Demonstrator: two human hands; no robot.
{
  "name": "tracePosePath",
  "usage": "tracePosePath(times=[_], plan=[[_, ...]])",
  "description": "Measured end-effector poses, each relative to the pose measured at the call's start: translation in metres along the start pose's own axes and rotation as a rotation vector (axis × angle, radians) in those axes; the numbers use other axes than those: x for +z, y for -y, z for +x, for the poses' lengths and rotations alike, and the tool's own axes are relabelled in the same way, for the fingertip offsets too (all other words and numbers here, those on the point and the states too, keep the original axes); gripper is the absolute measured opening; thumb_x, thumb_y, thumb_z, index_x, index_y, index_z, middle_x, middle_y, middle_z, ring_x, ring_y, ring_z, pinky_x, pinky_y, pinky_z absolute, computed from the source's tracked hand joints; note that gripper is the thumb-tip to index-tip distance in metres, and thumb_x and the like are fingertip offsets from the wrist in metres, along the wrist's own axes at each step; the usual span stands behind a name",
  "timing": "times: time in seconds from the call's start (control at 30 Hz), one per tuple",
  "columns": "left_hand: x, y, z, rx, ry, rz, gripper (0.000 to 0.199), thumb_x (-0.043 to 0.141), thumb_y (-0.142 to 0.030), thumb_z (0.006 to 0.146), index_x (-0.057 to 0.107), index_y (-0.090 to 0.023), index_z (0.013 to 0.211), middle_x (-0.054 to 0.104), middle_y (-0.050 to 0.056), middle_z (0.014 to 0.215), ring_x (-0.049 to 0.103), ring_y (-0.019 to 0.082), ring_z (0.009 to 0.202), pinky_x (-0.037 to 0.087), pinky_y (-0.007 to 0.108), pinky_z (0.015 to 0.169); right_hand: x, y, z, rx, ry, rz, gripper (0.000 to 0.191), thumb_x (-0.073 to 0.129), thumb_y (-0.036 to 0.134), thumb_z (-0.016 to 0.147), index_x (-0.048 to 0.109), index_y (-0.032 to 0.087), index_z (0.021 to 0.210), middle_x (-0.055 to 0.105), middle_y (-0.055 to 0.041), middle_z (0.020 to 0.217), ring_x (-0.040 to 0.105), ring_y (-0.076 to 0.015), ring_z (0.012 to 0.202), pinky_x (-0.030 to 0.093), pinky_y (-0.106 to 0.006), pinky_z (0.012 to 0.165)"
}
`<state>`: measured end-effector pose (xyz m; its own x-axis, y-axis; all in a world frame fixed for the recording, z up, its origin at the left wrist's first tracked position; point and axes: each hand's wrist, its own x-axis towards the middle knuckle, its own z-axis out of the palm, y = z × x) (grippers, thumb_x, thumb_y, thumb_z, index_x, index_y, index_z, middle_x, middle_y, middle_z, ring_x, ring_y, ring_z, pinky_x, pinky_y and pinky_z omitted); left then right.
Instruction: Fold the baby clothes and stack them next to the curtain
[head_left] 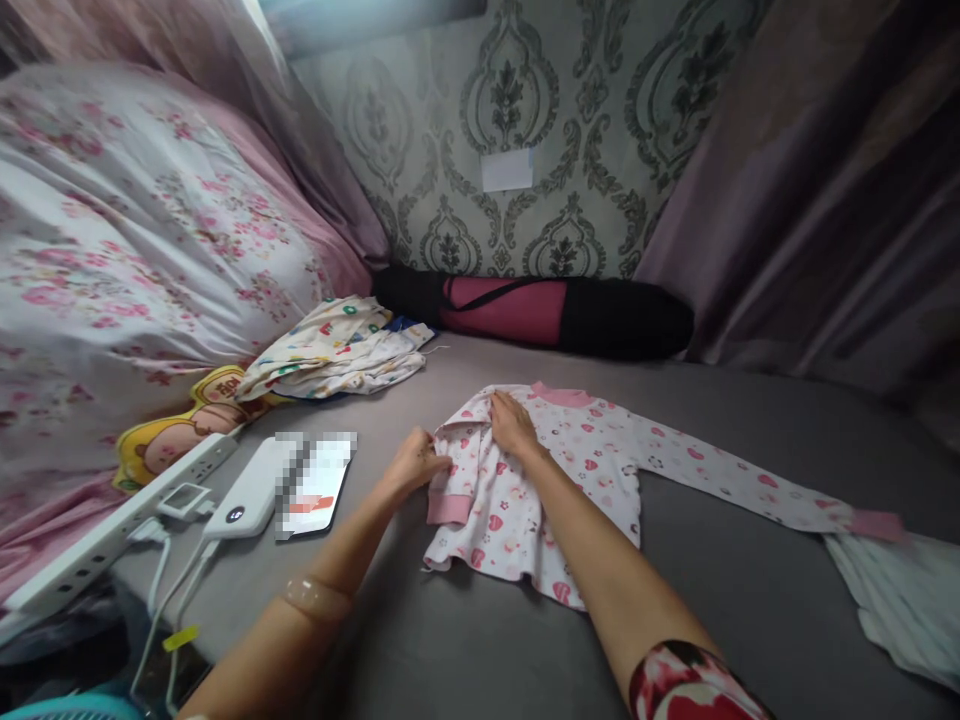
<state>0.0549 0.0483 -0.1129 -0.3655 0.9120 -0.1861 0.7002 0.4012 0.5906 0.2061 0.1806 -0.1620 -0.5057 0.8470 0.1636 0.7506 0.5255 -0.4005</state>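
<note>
A child's long-sleeved shirt [570, 460], white with pink hearts and pink cuffs and collar, lies spread on the grey bed surface. Its left-side sleeve is folded inward over the body, with the pink cuff pointing toward me. At the outer edge of that folded sleeve, my left hand [414, 463] is closed on the fabric, thumb toward the shirt. My right hand [513, 424] grips the cloth by the shoulder fold, left of the collar; its fingertips are partly hidden. The other sleeve stretches out to the right.
Left of the shirt are a phone [319, 485], a white power bank [251, 490], a power strip [112, 530] with cables and a yellow plush toy [169, 445]. Behind lie crumpled patterned clothes [337, 345] and a long black-and-pink bag [517, 310]. Pale cloth [900, 600] lies right.
</note>
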Motion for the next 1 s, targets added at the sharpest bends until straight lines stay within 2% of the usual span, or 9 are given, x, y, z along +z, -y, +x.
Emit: tracePosePath(times=[0.17, 0.23, 0.43, 0.5, 0.57, 0.63, 0.77, 0.9, 1.0], plan=[[0.002, 0.006, 0.006, 0.061, 0.169, 0.0, 0.022, 0.063, -0.036, 0.066, 0.053, -0.017, 0.061, 0.047, -0.004, 0.055, 0.05, 0.015, 0.06, 0.03, 0.023, 0.051, 0.002, 0.005, -0.002, 0.058, 0.033, -0.009, 0.05, 0.025, 0.029, 0.098, 0.039, 0.014, 0.144, 0.034, -0.0059, 0.153, 0.024, -0.02, 0.141, 0.012, -0.037, 0.116], [-0.005, 0.006, 0.011, 0.097, 0.143, 0.026, 0.018, 0.06, -0.034, 0.07, 0.054, -0.017, 0.065, 0.049, -0.003, 0.057, 0.051, 0.015, 0.06, 0.031, 0.024, 0.052, 0.003, 0.007, -0.003, 0.085, 0.054, -0.013, 0.053, 0.024, 0.035, 0.099, 0.037, 0.014, 0.145, 0.03, -0.0059, 0.155, 0.018, -0.0217, 0.143, 0.006, -0.042, 0.116], [-0.049, -0.006, 0.027, 0.261, -0.494, 0.487, 0.016, 0.041, -0.017, 0.084, 0.056, -0.018, 0.091, 0.063, 0.01, 0.09, 0.059, 0.026, 0.089, 0.042, 0.034, 0.077, 0.005, 0.009, -0.005, 0.102, 0.057, -0.034, 0.061, 0.021, 0.042, 0.098, 0.031, 0.01, 0.148, 0.024, -0.0084, 0.157, 0.013, -0.0234, 0.145, 0.001, -0.043, 0.116], [-0.051, -0.004, 0.03, 0.34, -0.567, 0.59, 0.024, 0.036, -0.01, 0.084, 0.055, -0.018, 0.094, 0.062, 0.015, 0.101, 0.057, 0.029, 0.1, 0.041, 0.038, 0.087, 0.006, 0.01, -0.005, 0.101, 0.047, -0.046, 0.062, 0.022, 0.043, 0.097, 0.029, 0.01, 0.149, 0.024, -0.0084, 0.157, 0.013, -0.0236, 0.145, 0.001, -0.043, 0.116], [-0.043, 0.005, 0.032, 0.423, -0.493, 0.617, 0.029, 0.035, -0.005, 0.081, 0.055, -0.018, 0.096, 0.061, 0.016, 0.109, 0.055, 0.028, 0.106, 0.04, 0.038, 0.093, 0.006, 0.01, -0.005, 0.101, 0.038, -0.057, 0.062, 0.024, 0.043, 0.096, 0.028, 0.01, 0.149, 0.024, -0.0082, 0.157, 0.013, -0.0243, 0.144, 0.002, -0.043, 0.116], [-0.031, 0.018, 0.033, 0.472, -0.313, 0.581, 0.032, 0.037, -0.002, 0.076, 0.056, -0.019, 0.096, 0.061, 0.014, 0.109, 0.055, 0.026, 0.106, 0.042, 0.036, 0.093, 0.006, 0.01, -0.005, 0.098, 0.035, -0.068, 0.061, 0.025, 0.042, 0.096, 0.031, 0.011, 0.149, 0.024, -0.0081, 0.157, 0.014, -0.0251, 0.144, 0.002, -0.044, 0.115], [-0.023, 0.036, 0.037, 0.453, -0.018, 0.34, 0.035, 0.046, -0.009, 0.07, 0.059, -0.02, 0.1, 0.065, 0.008, 0.105, 0.059, 0.022, 0.098, 0.045, 0.03, 0.086, 0.006, 0.011, -0.004, 0.094, 0.039, -0.087, 0.06, 0.026, 0.04, 0.096, 0.033, 0.012, 0.148, 0.025, -0.0085, 0.156, 0.015, -0.0253, 0.144, 0.002, -0.045, 0.115], [-0.046, 0.037, 0.053, 0.125, -0.146, 0.18, 0.039, 0.042, -0.019, 0.077, 0.059, -0.018, 0.112, 0.067, 0.006, 0.096, 0.061, 0.021, 0.092, 0.045, 0.028, 0.079, 0.006, 0.011, -0.004, 0.091, 0.045, -0.098, 0.06, 0.026, 0.039, 0.096, 0.032, 0.011, 0.148, 0.025, -0.0091, 0.156, 0.015, -0.0255, 0.143, 0.003, -0.045, 0.115], [-0.061, 0.038, 0.065, -0.092, -0.179, 0.229, 0.026, 0.048, -0.023, 0.075, 0.064, -0.015, 0.093, 0.067, 0.008, 0.082, 0.062, 0.023, 0.088, 0.044, 0.027, 0.073, 0.006, 0.011, -0.003, 0.091, 0.051, -0.112, 0.06, 0.027, 0.039, 0.096, 0.032, 0.011, 0.148, 0.025, -0.0088, 0.156, 0.015, -0.0254, 0.143, 0.004, -0.045, 0.115]])
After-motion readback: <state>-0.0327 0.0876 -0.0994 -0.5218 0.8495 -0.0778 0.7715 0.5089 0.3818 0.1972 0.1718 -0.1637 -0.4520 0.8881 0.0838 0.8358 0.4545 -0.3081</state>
